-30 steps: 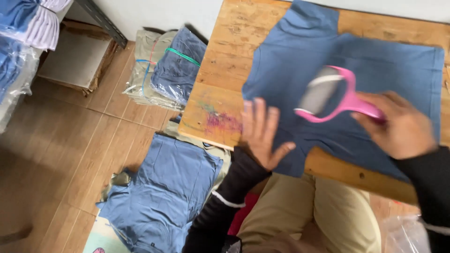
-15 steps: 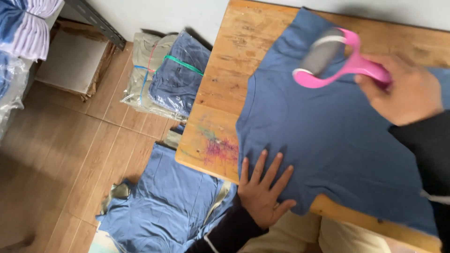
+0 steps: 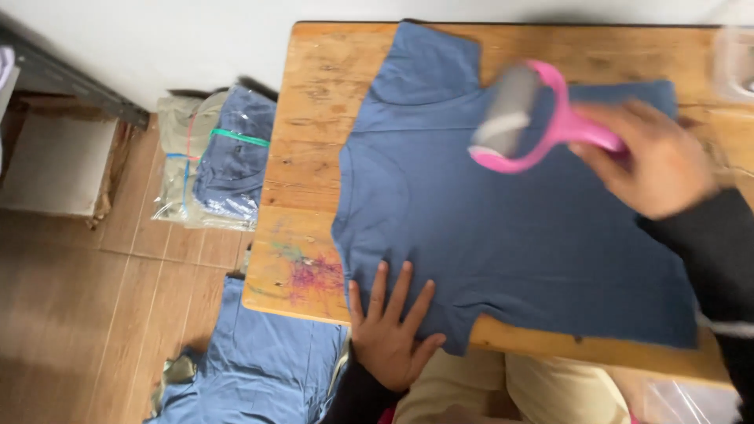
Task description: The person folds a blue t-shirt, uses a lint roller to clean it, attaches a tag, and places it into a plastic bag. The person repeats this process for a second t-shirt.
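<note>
A blue T-shirt (image 3: 503, 220) lies spread flat on a wooden table (image 3: 314, 118). My right hand (image 3: 652, 161) grips the pink handle of a lint roller (image 3: 518, 118), whose grey roll rests on the shirt's upper part. My left hand (image 3: 389, 334), fingers spread, presses flat on the shirt's near sleeve at the table's front edge.
Bagged, folded blue garments (image 3: 224, 161) lie on the wooden floor left of the table. A blue cloth (image 3: 259, 369) is spread on the floor below the table's near corner. Pink scribble marks (image 3: 310, 275) stain the tabletop. A cardboard box (image 3: 55, 165) stands at far left.
The view has shifted so the table sits more centred. My right hand has kept the roller on the shirt's upper part. My left hand stays pressed on the sleeve.
</note>
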